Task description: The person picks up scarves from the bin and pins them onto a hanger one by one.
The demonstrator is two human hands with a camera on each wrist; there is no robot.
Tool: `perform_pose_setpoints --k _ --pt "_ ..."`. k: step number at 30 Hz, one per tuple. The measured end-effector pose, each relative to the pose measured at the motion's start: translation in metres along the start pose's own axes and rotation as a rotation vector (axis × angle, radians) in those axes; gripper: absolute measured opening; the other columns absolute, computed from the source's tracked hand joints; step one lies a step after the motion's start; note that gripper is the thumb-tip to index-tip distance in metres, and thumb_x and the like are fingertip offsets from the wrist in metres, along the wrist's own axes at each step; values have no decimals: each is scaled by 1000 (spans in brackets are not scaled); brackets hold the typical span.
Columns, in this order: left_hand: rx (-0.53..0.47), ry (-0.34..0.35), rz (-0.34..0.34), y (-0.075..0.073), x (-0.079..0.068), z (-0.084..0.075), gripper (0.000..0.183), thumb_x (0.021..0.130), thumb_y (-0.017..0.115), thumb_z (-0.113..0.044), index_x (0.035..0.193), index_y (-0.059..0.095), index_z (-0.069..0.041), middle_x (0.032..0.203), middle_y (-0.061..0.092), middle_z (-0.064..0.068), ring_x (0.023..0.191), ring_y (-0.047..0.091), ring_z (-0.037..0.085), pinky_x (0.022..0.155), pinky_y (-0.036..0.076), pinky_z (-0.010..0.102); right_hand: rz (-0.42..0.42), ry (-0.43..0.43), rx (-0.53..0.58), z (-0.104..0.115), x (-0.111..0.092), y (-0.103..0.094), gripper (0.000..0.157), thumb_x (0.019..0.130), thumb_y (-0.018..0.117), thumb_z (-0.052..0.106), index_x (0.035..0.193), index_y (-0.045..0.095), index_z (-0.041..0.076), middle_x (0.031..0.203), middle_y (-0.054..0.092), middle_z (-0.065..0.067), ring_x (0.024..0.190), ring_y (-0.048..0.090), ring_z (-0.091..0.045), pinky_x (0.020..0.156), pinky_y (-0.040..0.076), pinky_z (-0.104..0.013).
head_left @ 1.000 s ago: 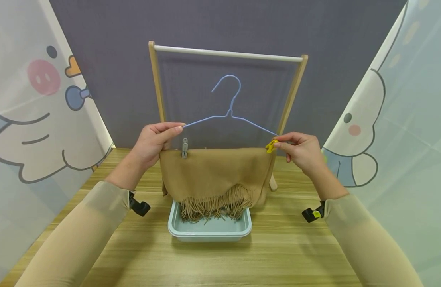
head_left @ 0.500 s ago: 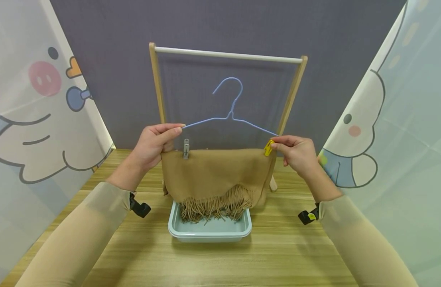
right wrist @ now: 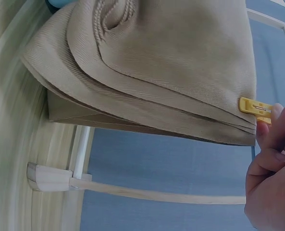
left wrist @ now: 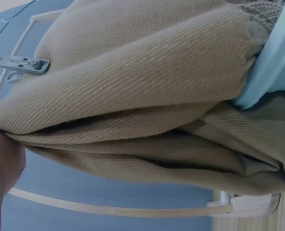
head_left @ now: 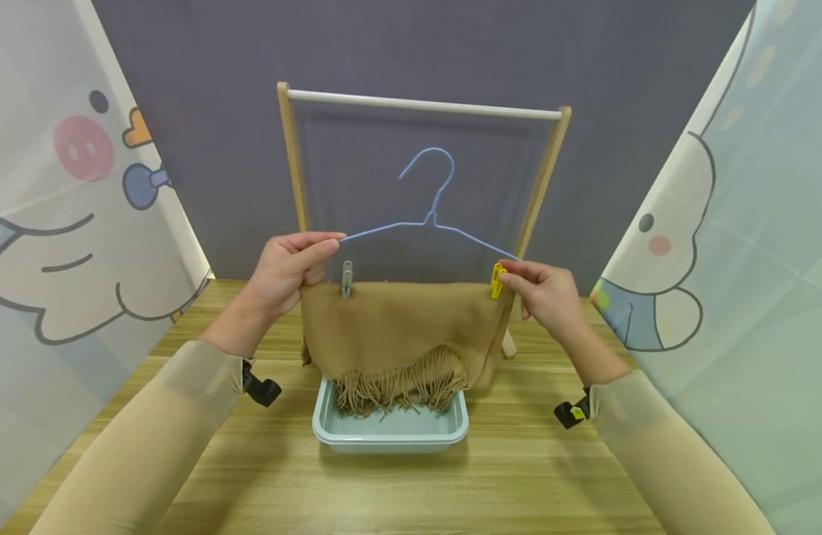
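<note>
In the head view my left hand (head_left: pixel 287 271) pinches the left end of a blue wire clothes hanger (head_left: pixel 432 217) between thumb and index finger. Over the hanger's bottom bar hangs a folded tan scarf (head_left: pixel 397 319) with a fringed lower edge. A grey clothespin (head_left: pixel 347 280) clips its top edge near the left hand, also visible in the left wrist view (left wrist: pixel 24 64). At the scarf's top right, my right hand (head_left: pixel 545 293) pinches a yellow clothespin (head_left: pixel 496 282). The right wrist view shows that yellow clothespin (right wrist: pixel 250 107) biting the scarf's layered edge.
A pale blue basin (head_left: pixel 391 438) stands on the wooden table (head_left: pixel 411 490), the fringe hanging down into it. Behind the hanger rises a rack with wooden posts (head_left: pixel 292 156) and a white rail (head_left: pixel 424 104). Grey and cartoon-printed panels surround the table.
The yellow clothespin has gone from slanted to nearly upright on the scarf's edge, and my right hand has shifted slightly left and down with it. My left hand keeps its hold on the hanger.
</note>
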State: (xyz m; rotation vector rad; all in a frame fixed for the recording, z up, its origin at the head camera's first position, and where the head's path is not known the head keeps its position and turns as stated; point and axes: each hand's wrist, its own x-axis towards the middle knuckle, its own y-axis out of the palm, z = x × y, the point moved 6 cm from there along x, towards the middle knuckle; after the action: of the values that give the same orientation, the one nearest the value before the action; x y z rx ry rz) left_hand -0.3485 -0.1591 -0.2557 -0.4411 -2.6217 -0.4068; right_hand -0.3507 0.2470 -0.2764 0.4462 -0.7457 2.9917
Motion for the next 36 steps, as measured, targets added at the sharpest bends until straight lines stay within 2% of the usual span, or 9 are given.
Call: perform_pose_setpoints --k 8,13,17,22,25,28,31,33,36 --pt "19 -2 -2 -2 -1 1 36 109 60 4 108 89 -18 55 42 -8 55 10 20 55 10 35 -12 -14 29 1 -1 4 40 103 81 33 134 79 7 131 79 -16 47 54 -7 45 46 -28" --pt "32 -5 -6 -5 -1 3 36 109 61 3 109 89 -19 55 42 -9 55 11 20 56 10 36 -18 -32 17 3 -5 1 43 101 83 39 133 80 11 118 83 1 48 55 -9 45 44 -27" --pt "37 -11 -8 -7 -2 3 33 109 62 2 110 88 -19 56 41 -8 55 12 20 56 11 36 -44 -56 2 5 -12 -12 41 103 80 43 129 82 12 102 81 19 50 59 -14 46 46 -29" --pt "38 -22 -4 -9 1 3 33 109 62 1 110 88 -18 56 40 -8 56 12 20 57 11 35 -143 -148 -7 10 -17 -41 34 109 70 40 107 83 9 82 76 15 53 60 -15 52 52 -27" --pt "40 -23 -2 -10 3 1 34 110 61 2 109 88 -18 55 41 -8 56 12 19 57 11 35 -168 -204 -81 12 -14 -53 34 111 66 36 107 79 5 84 70 14 67 61 -10 61 52 -21" --pt "37 -32 2 -11 3 2 35 110 60 2 108 89 -19 55 41 -8 56 13 19 58 12 35 -98 -214 -193 12 -7 -54 34 113 62 37 122 73 6 100 67 15 88 61 -9 74 50 -18" --pt "21 -36 8 -11 3 2 34 110 61 2 109 88 -18 56 42 -8 56 13 19 58 12 35 49 -191 -249 10 0 -46 38 116 55 42 132 68 10 112 64 12 99 59 -15 79 48 -22" --pt "14 -36 9 -11 3 2 34 110 61 2 109 88 -18 56 42 -8 56 13 19 58 11 34 171 -170 -199 8 5 -39 38 117 52 43 130 66 10 113 65 4 97 61 -20 77 50 -27" --pt "6 -38 8 -11 4 3 34 110 61 1 109 88 -18 56 42 -8 56 13 18 57 11 34 316 -143 -72 3 9 -28 38 119 50 40 119 63 4 99 64 -6 79 59 -22 66 50 -30"
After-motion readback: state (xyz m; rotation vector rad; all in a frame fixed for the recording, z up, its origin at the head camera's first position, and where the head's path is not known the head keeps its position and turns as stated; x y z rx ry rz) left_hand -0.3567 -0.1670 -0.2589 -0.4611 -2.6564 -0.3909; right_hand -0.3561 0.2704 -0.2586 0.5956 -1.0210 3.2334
